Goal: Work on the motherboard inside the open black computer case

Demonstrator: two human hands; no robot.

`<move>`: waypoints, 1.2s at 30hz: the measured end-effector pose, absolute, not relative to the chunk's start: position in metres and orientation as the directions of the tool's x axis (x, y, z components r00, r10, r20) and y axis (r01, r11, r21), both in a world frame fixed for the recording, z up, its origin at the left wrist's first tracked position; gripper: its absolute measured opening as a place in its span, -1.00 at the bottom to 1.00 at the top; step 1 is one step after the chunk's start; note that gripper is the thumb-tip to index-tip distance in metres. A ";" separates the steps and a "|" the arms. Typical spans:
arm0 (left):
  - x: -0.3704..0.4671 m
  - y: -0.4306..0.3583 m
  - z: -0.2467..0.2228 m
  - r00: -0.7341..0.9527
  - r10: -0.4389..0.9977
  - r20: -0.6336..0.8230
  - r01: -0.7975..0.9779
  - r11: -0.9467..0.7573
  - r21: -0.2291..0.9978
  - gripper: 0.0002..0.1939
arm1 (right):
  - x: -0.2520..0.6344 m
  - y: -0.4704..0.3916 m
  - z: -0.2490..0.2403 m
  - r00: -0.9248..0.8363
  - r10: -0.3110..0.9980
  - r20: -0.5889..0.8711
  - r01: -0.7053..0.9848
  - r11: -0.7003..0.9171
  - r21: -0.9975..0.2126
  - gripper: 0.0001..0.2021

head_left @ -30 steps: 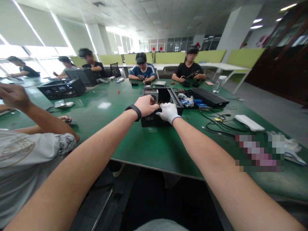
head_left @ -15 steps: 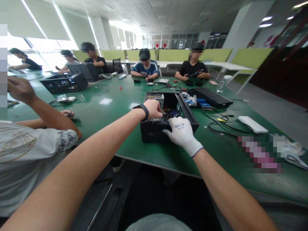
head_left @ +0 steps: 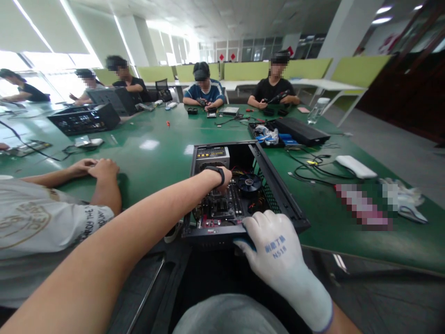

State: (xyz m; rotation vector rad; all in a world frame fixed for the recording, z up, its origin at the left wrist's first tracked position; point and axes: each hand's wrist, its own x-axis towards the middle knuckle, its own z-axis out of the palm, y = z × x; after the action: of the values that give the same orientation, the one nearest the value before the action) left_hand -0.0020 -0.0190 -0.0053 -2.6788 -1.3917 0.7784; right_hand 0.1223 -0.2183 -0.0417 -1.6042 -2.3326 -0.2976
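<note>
1. I have an open-topped black metal computer case (head_left: 224, 230) lying at the near edge of the glossy green tabletop (head_left: 333, 218), its near end seemingly past that edge.
2. My white-gloved right hand (head_left: 274, 241) is closed over the near rim (head_left: 229, 229), fingers on top, thumb against the outer face.
3. My bare left hand (head_left: 226, 177), wearing a black wristband (head_left: 216, 170), reaches inside, near the round black cooling fan (head_left: 249, 184); its fingertips are hidden, so I can't tell how open they are or whether they hold anything.
4. I judge the case stiff and fairly heavy, weighted toward the boxy grey power supply (head_left: 210, 154) at its far left; smooth paint may slip against bare skin.
5. I'd grip the near rim and the right-hand rail (head_left: 278, 188), sparing the fan and the dark circuit board (head_left: 225, 204), which look fragile.
</note>
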 end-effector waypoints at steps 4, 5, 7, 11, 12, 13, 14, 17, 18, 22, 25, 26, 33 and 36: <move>-0.001 -0.021 -0.017 0.432 0.758 -0.488 0.764 -0.595 -0.248 -0.52 | 0.124 -0.223 -0.044 -0.340 0.869 0.359 0.929 0.369 -0.014 -0.75; -0.001 -0.021 -0.020 0.427 0.753 -0.500 0.764 -0.596 -0.246 -0.52 | 0.124 -0.222 -0.044 -0.340 0.870 0.357 0.929 0.370 -0.016 -0.75; 0.000 -0.020 -0.023 0.422 0.752 -0.507 0.766 -0.594 -0.244 -0.51 | 0.124 -0.221 -0.045 -0.337 0.873 0.352 0.930 0.366 -0.017 -0.75; 0.001 -0.013 -0.031 0.413 0.758 -0.505 0.773 -0.585 -0.247 -0.45 | 0.124 -0.221 -0.046 -0.335 0.874 0.352 0.932 0.363 -0.016 -0.74; 0.001 -0.010 -0.033 0.413 0.756 -0.509 0.772 -0.587 -0.246 -0.43 | 0.124 -0.221 -0.046 -0.334 0.874 0.354 0.932 0.363 -0.016 -0.74; 0.001 -0.007 -0.036 0.413 0.753 -0.512 0.770 -0.589 -0.244 -0.42 | 0.124 -0.221 -0.046 -0.334 0.873 0.355 0.932 0.363 -0.016 -0.74; 0.001 -0.005 -0.038 0.415 0.750 -0.516 0.768 -0.593 -0.244 -0.41 | 0.124 -0.221 -0.046 -0.333 0.873 0.356 0.932 0.362 -0.016 -0.74; -0.001 0.002 -0.044 0.420 0.749 -0.513 0.763 -0.597 -0.248 -0.39 | 0.124 -0.221 -0.046 -0.333 0.873 0.357 0.933 0.361 -0.011 -0.74; -0.001 0.003 -0.044 0.419 0.753 -0.507 0.766 -0.593 -0.249 -0.38 | 0.124 -0.221 -0.046 -0.335 0.873 0.356 0.932 0.362 -0.009 -0.74; -0.002 0.003 -0.042 0.403 0.769 -0.497 0.779 -0.573 -0.255 -0.35 | 0.124 -0.221 -0.045 -0.337 0.872 0.356 0.933 0.360 0.000 -0.74; -0.003 0.001 -0.040 0.389 0.776 -0.496 0.790 -0.558 -0.254 -0.33 | 0.124 -0.221 -0.045 -0.336 0.870 0.361 0.933 0.359 0.006 -0.74; -0.003 0.001 -0.040 0.387 0.781 -0.490 0.799 -0.549 -0.244 -0.33 | 0.124 -0.221 -0.045 -0.336 0.869 0.363 0.934 0.358 0.007 -0.74; -0.006 0.005 -0.044 0.392 0.784 -0.482 0.784 -0.559 -0.271 -0.31 | 0.123 -0.221 -0.045 -0.331 0.868 0.370 0.935 0.354 0.007 -0.74; -0.005 0.007 -0.046 0.401 0.774 -0.489 0.768 -0.576 -0.281 -0.30 | 0.123 -0.222 -0.044 -0.332 0.868 0.369 0.935 0.354 0.007 -0.75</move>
State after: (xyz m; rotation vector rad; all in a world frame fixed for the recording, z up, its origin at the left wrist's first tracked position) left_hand -0.0054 0.0067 -0.0456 -2.6204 -1.4417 0.9243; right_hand 0.1232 -0.2218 -0.0441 -1.5991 -2.3197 -0.3145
